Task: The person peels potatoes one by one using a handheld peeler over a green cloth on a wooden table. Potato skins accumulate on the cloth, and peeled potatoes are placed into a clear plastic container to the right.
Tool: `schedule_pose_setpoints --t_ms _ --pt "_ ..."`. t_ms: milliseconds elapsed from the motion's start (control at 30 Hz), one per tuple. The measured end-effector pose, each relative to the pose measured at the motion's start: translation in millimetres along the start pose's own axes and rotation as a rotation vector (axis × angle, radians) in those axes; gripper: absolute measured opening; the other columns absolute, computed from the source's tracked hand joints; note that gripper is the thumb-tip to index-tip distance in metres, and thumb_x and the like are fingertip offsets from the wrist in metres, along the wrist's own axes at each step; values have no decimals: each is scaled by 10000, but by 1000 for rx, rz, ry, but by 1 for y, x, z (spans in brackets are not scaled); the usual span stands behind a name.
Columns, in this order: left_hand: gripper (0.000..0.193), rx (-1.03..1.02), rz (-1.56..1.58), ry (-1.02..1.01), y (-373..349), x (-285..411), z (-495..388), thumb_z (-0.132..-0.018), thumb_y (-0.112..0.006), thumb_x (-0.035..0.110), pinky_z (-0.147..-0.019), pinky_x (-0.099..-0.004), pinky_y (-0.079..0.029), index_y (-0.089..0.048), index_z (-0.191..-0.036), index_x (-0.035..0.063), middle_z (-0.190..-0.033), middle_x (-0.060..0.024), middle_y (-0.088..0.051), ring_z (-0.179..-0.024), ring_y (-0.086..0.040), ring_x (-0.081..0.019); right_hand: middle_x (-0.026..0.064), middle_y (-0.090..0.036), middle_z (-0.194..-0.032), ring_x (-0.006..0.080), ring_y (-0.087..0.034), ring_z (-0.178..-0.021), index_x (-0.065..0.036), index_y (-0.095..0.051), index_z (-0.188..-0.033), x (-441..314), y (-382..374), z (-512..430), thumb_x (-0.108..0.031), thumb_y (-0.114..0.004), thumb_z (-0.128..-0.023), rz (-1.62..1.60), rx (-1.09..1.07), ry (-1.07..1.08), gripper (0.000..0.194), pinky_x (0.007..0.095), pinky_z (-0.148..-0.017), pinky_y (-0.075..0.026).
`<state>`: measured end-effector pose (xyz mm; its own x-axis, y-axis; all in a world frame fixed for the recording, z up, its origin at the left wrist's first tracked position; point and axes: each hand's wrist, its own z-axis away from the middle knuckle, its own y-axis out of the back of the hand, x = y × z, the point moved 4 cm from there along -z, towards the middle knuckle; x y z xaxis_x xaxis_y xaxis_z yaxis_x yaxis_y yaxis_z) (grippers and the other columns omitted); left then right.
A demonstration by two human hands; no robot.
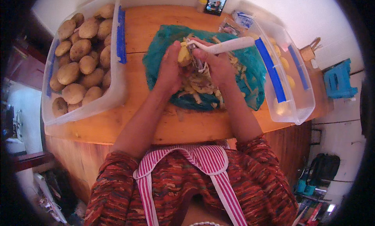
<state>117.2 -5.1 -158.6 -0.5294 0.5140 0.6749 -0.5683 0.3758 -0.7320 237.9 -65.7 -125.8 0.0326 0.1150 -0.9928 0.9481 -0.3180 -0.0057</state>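
Observation:
My left hand [169, 69] grips a partly peeled potato [184, 55], its yellow flesh showing. Close against its right side, my right hand [218, 62] is closed on a white-handled vegetable peeler [234, 45], with the handle pointing up to the right. Beneath both hands a green plastic bag [159, 41] lies spread on the wooden table, and potato peelings [196, 89] are heaped on it. To the left stands a clear plastic bin [118, 88] full of unpeeled potatoes [80, 50]. A second clear bin [303, 108], at the right, holds several peeled potatoes [283, 62].
At the back of the wooden table [140, 21] a phone [216, 2] leans near a small yellow-topped container [202, 5]. Small plastic packages [231, 26] lie beside the right bin. A blue plastic stool [339, 79] is beyond the table's right side.

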Motion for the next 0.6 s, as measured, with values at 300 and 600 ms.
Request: schedule_pose_setpoints --t_ms 300,600 --pt "361 -155 94 47 -10 8 6 -1008 -397 406 -607 -299 -481 -555 -1118 101 -985 -33 -635 -793 -596 -134 103 -643 -1121 201 -624 -1009 -11 -538 -1250 -14 24 -10 -175 -608 -928 -622 -93 -71 369 314 -892 -501" --pt "388 -111 -89 -40 -3 6 2 -986 -434 432 -593 -306 -487 -540 -1163 103 -995 -36 -632 -797 -602 -148 44 -667 -989 142 -639 -894 -14 -623 -1156 7 11 -8 -148 -685 -871 -555 -17 -192 321 282 -778 -523"
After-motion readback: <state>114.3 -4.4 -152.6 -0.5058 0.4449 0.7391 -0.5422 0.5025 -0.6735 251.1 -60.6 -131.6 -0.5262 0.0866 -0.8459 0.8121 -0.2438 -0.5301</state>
